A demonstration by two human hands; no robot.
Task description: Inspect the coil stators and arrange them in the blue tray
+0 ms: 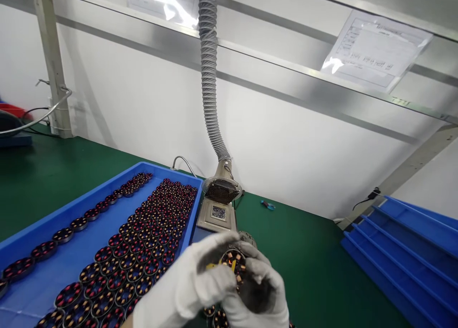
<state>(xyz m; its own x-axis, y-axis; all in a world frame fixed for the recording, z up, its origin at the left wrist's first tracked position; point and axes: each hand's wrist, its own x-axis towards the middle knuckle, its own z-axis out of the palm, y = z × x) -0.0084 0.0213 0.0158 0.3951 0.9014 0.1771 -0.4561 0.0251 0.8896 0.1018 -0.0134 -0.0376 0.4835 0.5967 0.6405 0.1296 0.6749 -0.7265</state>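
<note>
Both my hands wear white gloves and meet low in the middle of the head view. My right hand [263, 287] curls around a round motor stator [239, 257] with copper-coloured windings. From the left, my left hand [189, 282] reaches in with fingers closed at the stator's near side. A thin yellow piece [233, 266] shows at its fingertips, over the stator; its kind I cannot make out. Below the hands, several more stators [220, 319] are partly hidden. A blue tray [89, 194] on the left holds many stators with red or copper-coloured windings in rows.
Behind my hands stands a solder pot [216, 214] beneath a fume hood on a grey flexible duct [211, 80]. Teal-handled cutters [267, 205] lie on the green tabletop [304, 232]. Stacked blue trays [404, 251] stand at right. A metal shelf edge [286, 75] crosses above.
</note>
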